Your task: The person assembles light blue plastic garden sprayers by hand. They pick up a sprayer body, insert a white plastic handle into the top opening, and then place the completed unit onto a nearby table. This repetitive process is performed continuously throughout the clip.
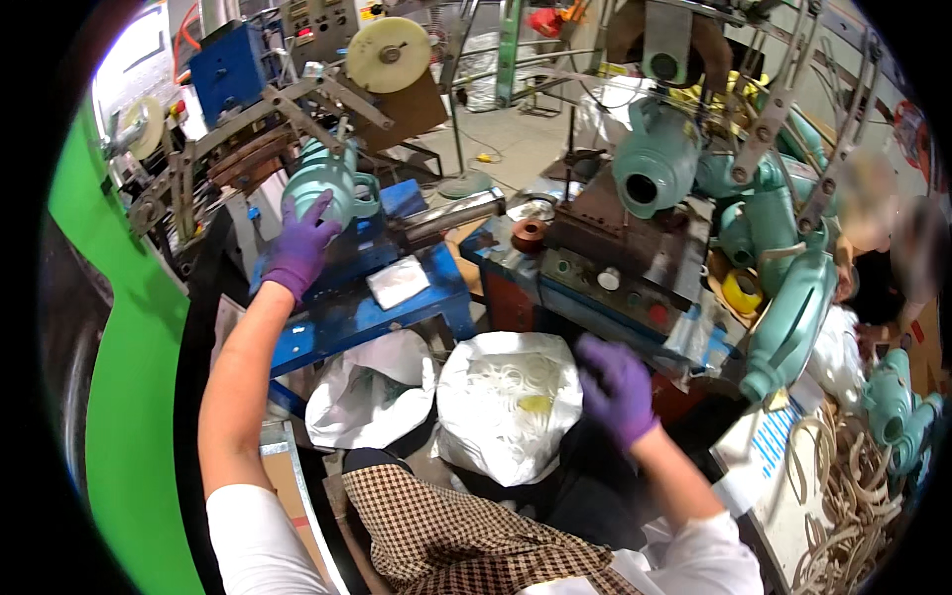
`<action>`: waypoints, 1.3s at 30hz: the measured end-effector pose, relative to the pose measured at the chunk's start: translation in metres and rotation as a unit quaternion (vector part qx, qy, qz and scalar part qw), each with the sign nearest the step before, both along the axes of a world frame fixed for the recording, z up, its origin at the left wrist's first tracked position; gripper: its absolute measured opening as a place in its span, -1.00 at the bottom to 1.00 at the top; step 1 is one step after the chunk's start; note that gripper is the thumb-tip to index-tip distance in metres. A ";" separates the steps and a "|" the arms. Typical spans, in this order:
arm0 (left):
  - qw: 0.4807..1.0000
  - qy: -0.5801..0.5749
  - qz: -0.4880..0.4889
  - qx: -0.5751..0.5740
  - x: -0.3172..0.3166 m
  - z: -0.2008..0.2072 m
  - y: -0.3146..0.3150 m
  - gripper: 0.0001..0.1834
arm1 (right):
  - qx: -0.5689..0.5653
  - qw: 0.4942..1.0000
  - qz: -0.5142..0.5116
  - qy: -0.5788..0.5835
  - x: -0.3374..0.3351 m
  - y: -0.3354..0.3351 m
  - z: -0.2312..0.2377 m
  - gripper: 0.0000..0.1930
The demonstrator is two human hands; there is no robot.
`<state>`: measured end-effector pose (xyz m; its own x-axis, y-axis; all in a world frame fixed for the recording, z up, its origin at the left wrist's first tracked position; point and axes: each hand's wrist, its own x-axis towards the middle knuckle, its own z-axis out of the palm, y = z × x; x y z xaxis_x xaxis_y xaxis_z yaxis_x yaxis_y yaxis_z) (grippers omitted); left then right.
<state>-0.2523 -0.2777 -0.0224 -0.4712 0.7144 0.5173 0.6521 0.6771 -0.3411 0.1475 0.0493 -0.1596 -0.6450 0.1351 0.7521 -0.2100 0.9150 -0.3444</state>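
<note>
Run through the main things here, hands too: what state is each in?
Left hand: gloved, touching the left green container.
Right hand: gloved, blurred, grip unclear.
Left green container: tilted.
Middle white bag: open, holding pale strips.
Left white bag: open.
Green container at right machine: tilted, mouth uncovered.

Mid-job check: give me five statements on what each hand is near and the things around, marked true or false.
1. The left hand touches a teal vessel. True.
2. The right hand wears a green glove. False: its glove is purple.
3. A white bag with pale rings inside is left of the right hand. True.
4. The apron is plain red. False: the apron is checked, dark and light.
5. A yellow roll lies right of the right hand. True.
</note>
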 end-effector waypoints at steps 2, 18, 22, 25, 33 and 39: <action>1.000 0.008 -0.001 -0.028 -0.006 0.003 -0.013 -0.47 | 0.084 0.988 -0.124 0.029 -0.026 0.036 0.045 -0.41; 0.871 -0.058 -0.446 0.196 0.329 0.002 0.091 -0.34 | 0.248 0.957 -0.014 0.153 0.071 -0.089 0.131 -0.91; 0.833 -0.250 -0.462 0.172 0.358 0.025 0.088 -0.62 | 0.010 0.974 0.192 0.120 0.128 -0.057 0.132 -0.68; 0.747 -0.545 -0.281 0.258 0.302 0.007 0.074 -0.71 | 0.079 0.980 -0.165 0.076 0.195 0.018 0.095 -0.64; 0.593 -0.710 -0.135 0.355 0.237 -0.145 0.104 -0.61 | 0.000 0.689 -0.628 -0.362 0.448 0.285 -0.058 -0.41; 0.597 -0.698 -0.221 0.327 0.224 -0.166 0.126 -0.80 | 0.008 0.574 -0.676 -0.462 0.484 0.338 -0.094 -0.76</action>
